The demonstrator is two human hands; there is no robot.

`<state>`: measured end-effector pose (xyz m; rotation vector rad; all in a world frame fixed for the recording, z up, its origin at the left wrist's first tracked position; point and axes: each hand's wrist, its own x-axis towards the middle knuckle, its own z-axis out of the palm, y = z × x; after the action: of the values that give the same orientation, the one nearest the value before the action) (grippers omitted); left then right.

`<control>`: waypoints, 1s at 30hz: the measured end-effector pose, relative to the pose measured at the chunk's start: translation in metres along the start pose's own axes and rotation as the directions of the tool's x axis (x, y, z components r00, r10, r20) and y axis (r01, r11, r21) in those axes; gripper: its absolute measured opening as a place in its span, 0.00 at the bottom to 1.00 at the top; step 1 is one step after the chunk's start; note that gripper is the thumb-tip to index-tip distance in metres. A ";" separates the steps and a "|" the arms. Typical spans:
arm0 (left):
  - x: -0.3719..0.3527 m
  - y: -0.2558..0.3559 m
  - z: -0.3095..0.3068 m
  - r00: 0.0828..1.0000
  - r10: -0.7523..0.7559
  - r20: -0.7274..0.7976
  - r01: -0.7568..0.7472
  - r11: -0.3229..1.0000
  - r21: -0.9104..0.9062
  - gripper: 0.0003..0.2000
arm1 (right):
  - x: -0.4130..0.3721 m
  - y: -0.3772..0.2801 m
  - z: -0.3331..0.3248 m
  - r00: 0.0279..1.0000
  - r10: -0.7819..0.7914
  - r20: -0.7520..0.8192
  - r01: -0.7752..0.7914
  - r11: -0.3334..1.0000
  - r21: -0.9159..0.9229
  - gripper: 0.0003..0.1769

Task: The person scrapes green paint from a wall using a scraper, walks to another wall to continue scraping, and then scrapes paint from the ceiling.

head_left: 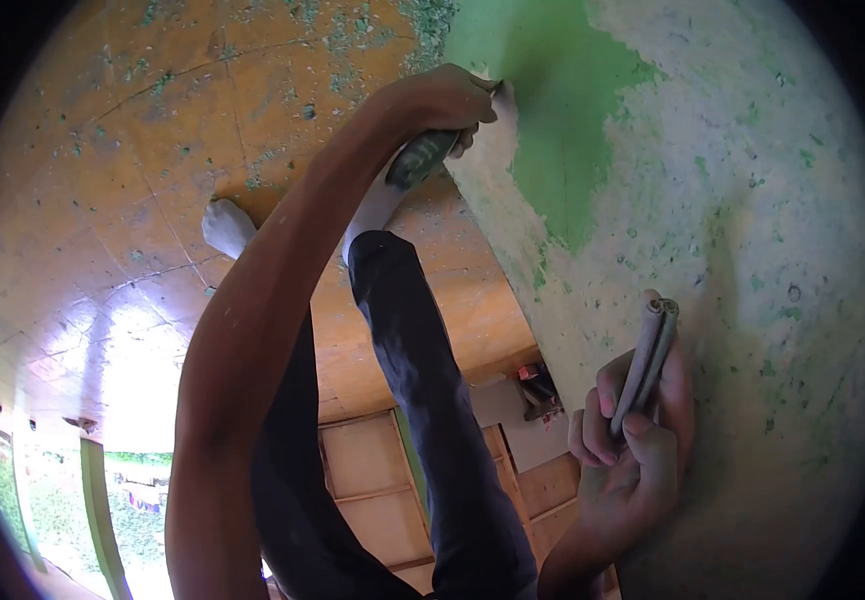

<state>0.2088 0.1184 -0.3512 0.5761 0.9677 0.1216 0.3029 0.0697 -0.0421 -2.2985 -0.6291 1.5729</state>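
Observation:
My left hand (pixel 458 105) reaches far up to the wall, at the edge of the green paint. Its fingers are closed around a scraper (pixel 423 158), whose dark, green-smeared handle sticks out below the palm; the fist mostly hides the blade. Lower right, close to the wall, my right hand (pixel 643 430) is curled around a grey sheet rolled into two tubes side by side (pixel 646 360), with the open ends pointing up. The wall (pixel 733 330) is partly bare and whitish, with a green painted patch (pixel 563 130) and small green specks.
Green paint flakes (pixel 308 110) lie scattered over the orange tiled floor (pixel 173 130). My dark-trousered legs (pixel 408 330) and a pale foot (pixel 228 228) are in view between my arms. A framed panel (pixel 368 455) and a red-and-black object (pixel 538 390) appear lower down; bright daylight enters at left.

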 end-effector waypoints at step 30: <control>0.047 -0.025 -0.022 0.989 -0.021 -0.149 0.047 0.983 0.178 0.25 | 0.000 0.001 0.007 0.998 -0.003 -0.056 0.001 0.999 -0.033 0.42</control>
<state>0.2139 0.1230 -0.4087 0.7252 1.1386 0.0455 0.2971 0.0687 -0.0451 -2.3561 -0.6471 1.5022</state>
